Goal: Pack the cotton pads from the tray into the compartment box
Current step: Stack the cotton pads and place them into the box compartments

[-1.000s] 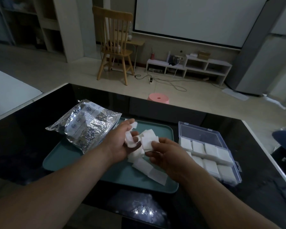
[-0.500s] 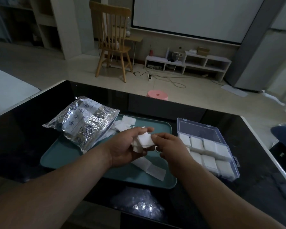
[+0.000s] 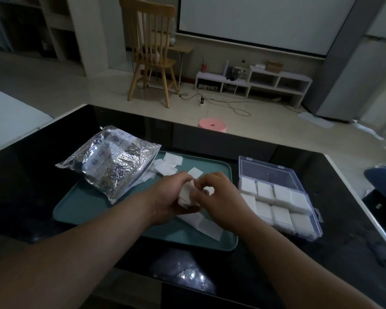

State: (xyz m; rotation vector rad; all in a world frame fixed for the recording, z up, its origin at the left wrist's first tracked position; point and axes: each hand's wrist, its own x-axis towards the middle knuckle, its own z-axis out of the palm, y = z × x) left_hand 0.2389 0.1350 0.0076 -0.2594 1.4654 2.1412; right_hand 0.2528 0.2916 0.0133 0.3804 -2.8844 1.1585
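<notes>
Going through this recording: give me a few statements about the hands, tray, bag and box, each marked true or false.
1. The left hand and the right hand both hold a bunch of cotton pads over the tray. True.
2. The compartment box stands left of the tray. False: it stands to the tray's right.
3. The box's lid is shut. False: it is open, tilted back.
4. The foil bag lies partly on the tray's left end. True.
5. The tray holds nothing loose. False: several loose pads lie by the bag and below the hands.
</notes>
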